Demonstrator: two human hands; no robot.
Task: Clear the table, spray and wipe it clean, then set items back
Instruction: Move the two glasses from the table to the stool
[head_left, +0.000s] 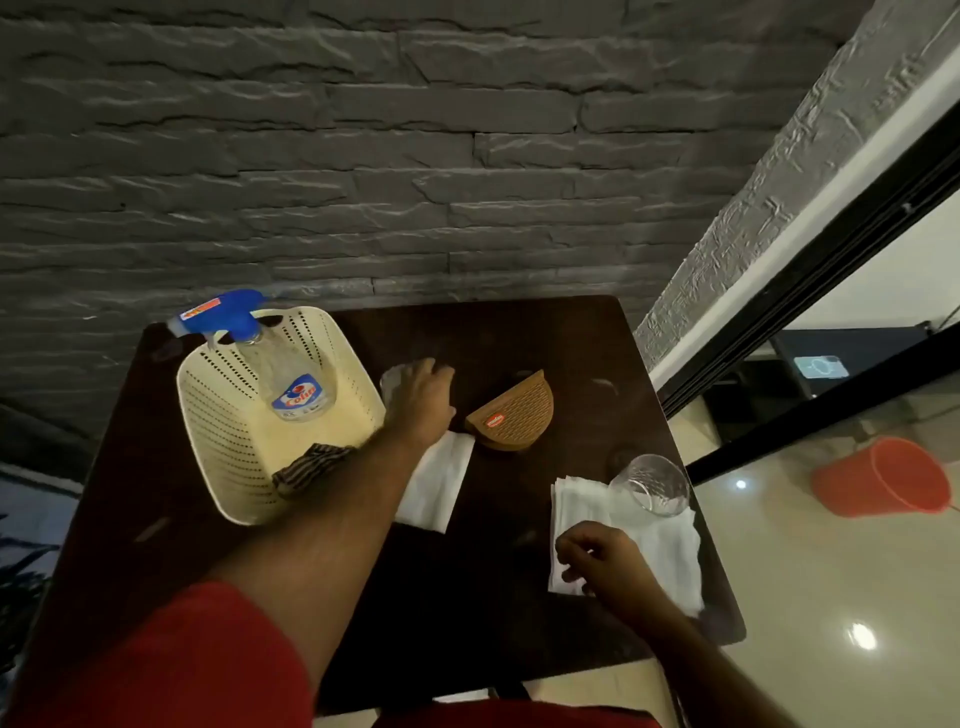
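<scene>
Hands first: our left hand (422, 397) curls over a glass (390, 382) beside the basket (228, 452), and our right hand (597, 558) pinches the napkins (670, 545) near the second glass (649, 486). We judge clearing is barely begun: the holder (514, 413) and another napkin (439, 483) lie on the tabletop (498, 597), while the spray (291, 384) and cloth (306, 465) wait in the basket, unused.

Your dark brown surface (519, 597) carries a cream perforated basket (218, 415) at the far left, with a blue-topped clear spray bottle (291, 384) leaning in it and a striped cloth (306, 465) over its near rim. A brown half-round napkin holder (514, 413) stands mid-surface, white napkins (439, 483) just beside it. At the right edge, a clear glass (649, 486) rests on more napkins (660, 545).
</scene>
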